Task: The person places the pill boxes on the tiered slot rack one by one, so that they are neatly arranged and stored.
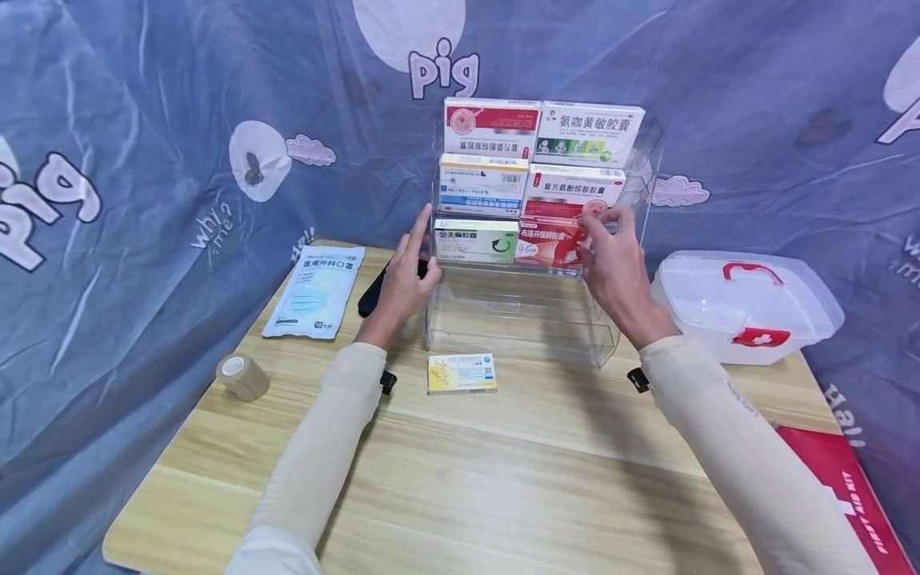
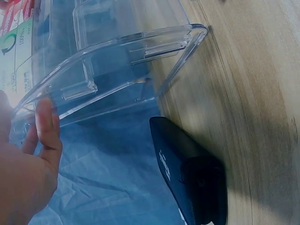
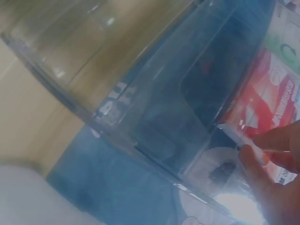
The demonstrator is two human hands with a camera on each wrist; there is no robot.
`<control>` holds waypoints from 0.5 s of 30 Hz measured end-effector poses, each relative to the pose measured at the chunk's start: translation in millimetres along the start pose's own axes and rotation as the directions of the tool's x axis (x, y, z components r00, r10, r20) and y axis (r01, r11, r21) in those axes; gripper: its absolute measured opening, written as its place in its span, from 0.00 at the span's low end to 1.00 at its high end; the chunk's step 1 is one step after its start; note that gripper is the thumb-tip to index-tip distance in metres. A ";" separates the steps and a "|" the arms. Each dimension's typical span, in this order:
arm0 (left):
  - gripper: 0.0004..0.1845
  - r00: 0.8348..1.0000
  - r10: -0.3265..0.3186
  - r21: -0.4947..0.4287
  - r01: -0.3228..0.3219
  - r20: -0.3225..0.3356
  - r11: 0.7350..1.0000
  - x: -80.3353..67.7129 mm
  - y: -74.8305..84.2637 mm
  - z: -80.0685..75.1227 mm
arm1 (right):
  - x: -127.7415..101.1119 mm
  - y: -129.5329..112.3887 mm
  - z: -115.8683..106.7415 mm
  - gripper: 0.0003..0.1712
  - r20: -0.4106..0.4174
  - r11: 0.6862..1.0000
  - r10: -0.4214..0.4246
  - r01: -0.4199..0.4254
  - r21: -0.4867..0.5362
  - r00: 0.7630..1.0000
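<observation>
A clear acrylic rack (image 1: 513,323) stands at the back of the table, with medicine boxes in pairs on its upper tiers. At the right of the lowest filled tier is a red medicine box (image 1: 548,242); my right hand (image 1: 616,259) holds its right end between thumb and fingers, also seen in the right wrist view (image 3: 269,157). Beside it sits a white-and-green medicine box (image 1: 474,241). My left hand (image 1: 408,275) rests against the rack's left side, fingers extended. A yellow-and-white medicine box (image 1: 461,374) lies on the table before the rack.
On the left are a mask packet (image 1: 314,291), a tan tape roll (image 1: 244,377) and a black case (image 2: 187,171) behind my left hand. To the right stand a translucent first-aid box (image 1: 747,307) and a red first-aid pouch (image 1: 834,471). A blue curtain (image 1: 180,104) hangs behind.
</observation>
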State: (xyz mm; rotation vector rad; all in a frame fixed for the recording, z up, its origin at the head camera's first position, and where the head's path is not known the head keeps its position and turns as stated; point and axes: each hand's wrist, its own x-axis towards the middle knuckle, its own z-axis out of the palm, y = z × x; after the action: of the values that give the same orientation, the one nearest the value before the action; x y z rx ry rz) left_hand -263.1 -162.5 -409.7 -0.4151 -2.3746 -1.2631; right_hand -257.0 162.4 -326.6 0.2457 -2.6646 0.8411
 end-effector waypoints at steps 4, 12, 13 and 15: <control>0.48 1.000 0.002 -0.001 -0.002 -0.002 1.000 0.7 -0.4 1.4 | -7.9 -5.4 0.1 0.31 -0.065 0.993 -0.096 0.092 -0.073 0.993; 0.47 1.000 0.007 0.009 -0.007 -0.010 1.000 0.1 0.3 0.9 | -60.3 -26.2 30.9 0.14 0.057 0.961 -0.237 0.243 -0.133 0.970; 0.47 1.000 0.009 0.007 -0.008 -0.012 1.000 -0.4 -0.2 1.2 | -68.4 -27.6 39.1 0.11 0.114 0.962 -0.233 0.246 -0.121 0.966; 0.47 1.000 0.013 0.001 -0.013 -0.013 1.000 -1.2 -1.1 1.9 | -83.6 -29.6 57.0 0.07 0.245 0.967 -0.205 0.236 -0.100 0.947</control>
State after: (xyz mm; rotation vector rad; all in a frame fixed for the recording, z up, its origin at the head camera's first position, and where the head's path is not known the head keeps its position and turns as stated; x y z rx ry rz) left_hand -262.9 -161.6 -412.0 -0.4197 -2.3577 -1.2550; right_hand -186.6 110.5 -385.4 0.6344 -2.8218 0.5997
